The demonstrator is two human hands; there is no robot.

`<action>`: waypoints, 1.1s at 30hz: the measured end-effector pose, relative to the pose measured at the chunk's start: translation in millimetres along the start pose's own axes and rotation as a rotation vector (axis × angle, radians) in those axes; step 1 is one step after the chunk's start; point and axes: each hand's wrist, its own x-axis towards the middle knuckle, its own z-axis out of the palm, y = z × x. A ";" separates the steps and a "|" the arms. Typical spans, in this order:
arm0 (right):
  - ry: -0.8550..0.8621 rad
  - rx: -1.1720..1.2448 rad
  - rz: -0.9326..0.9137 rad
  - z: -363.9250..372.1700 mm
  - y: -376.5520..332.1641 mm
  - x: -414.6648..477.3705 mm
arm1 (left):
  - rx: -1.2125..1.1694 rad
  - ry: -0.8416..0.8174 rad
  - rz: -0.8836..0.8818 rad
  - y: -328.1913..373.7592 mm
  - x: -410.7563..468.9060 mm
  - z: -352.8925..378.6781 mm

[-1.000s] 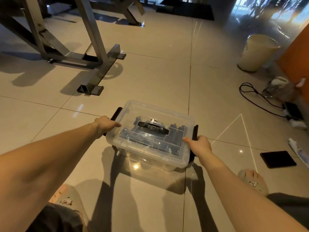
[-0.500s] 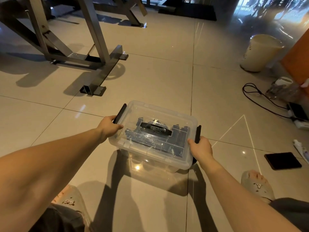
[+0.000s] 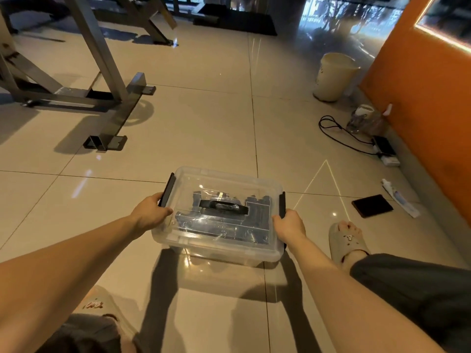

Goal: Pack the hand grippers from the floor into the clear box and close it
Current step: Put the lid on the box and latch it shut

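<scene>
Left hand [image 3: 150,212] has shifted to grip the clear plastic box's [image 3: 216,247] black left latch [image 3: 167,189], right hand [image 3: 289,224] gripping the right latch [image 3: 282,203] — dark hand grippers [image 3: 254,220] packed inside, latching nearly done.

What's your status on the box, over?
Left hand and right hand each grip a side of the clear box, at the black latches. Lid on, dark contents inside. Sandalled foot right of box, apart.
</scene>
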 end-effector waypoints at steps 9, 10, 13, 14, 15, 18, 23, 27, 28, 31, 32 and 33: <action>-0.018 0.118 0.266 -45.0 61.9 -107.6 | -0.003 -0.204 0.007 27.3 -73.1 15.1; 0.004 0.138 0.287 -55.7 71.6 -119.3 | -0.015 -0.236 0.032 40.8 -78.0 19.6; 0.091 0.170 0.305 -101.4 91.7 -149.2 | -0.014 -0.321 0.100 89.2 -96.7 39.9; 0.132 0.164 0.305 -118.3 97.3 -157.2 | 0.005 -0.336 0.128 103.7 -105.5 47.7; 0.176 0.169 0.312 -135.8 101.0 -165.9 | 0.029 -0.343 0.155 118.4 -116.7 55.4; 0.280 0.193 0.306 -184.4 117.6 -192.1 | 0.080 -0.357 0.250 161.6 -148.3 82.0; 0.480 0.221 0.372 -260.5 173.7 -231.6 | 0.078 -0.450 0.420 246.1 -214.1 139.4; 0.662 0.297 0.408 -316.7 217.1 -246.4 | 0.105 -0.495 0.506 307.1 -247.4 199.4; 0.701 0.304 0.411 -327.1 227.9 -247.3 | 0.120 -0.506 0.517 316.7 -251.5 215.2; 0.778 0.295 0.450 -351.0 258.1 -251.4 | 0.120 -0.547 0.515 333.8 -256.5 266.2; 0.791 0.292 0.465 -355.6 271.0 -251.3 | 0.113 -0.562 0.516 337.6 -256.8 285.0; 0.795 0.288 0.472 -358.9 286.2 -249.2 | 0.114 -0.578 0.514 341.5 -257.2 304.5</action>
